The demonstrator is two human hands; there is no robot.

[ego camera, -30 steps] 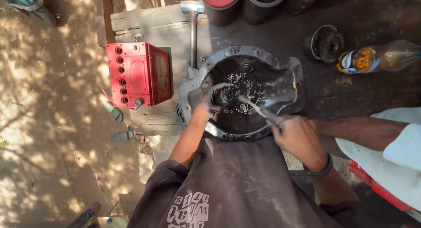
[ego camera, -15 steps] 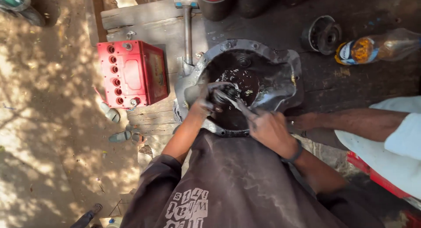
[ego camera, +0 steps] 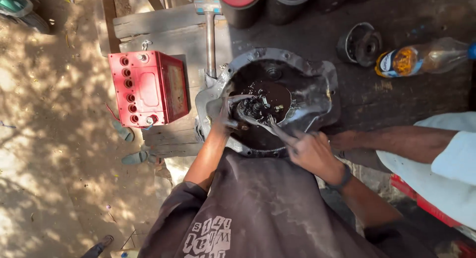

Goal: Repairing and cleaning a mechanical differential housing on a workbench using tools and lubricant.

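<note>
Head view, looking straight down over the person's dark shirt. A round, grey metal gear housing (ego camera: 277, 96), open at the top and black with oily grime inside, lies on a weathered wooden platform (ego camera: 163, 32) in the middle of the scene. Its cover is off and the greasy cluster of gear parts (ego camera: 255, 106) at the centre is exposed; those parts sit in place, so the work inside looks part-way, with nothing lifted out that I can see.

The left hand (ego camera: 224, 123) reaches in over the near-left rim, fingers curled around a part beside the gear cluster; exactly what it grips is hidden by grime. The right hand (ego camera: 312, 151) is closed around the handle of a slim metal tool (ego camera: 267, 128), whose tip slants up and left into the cluster. Both forearms angle inward from the near edge.

Left of the housing stands a red boxy battery (ego camera: 148, 87). Far right lie a small dark metal drum part (ego camera: 359, 43) and a clear plastic bottle (ego camera: 421, 57) on its side. Another person's bare forearm (ego camera: 391, 141) reaches in from the right.
</note>
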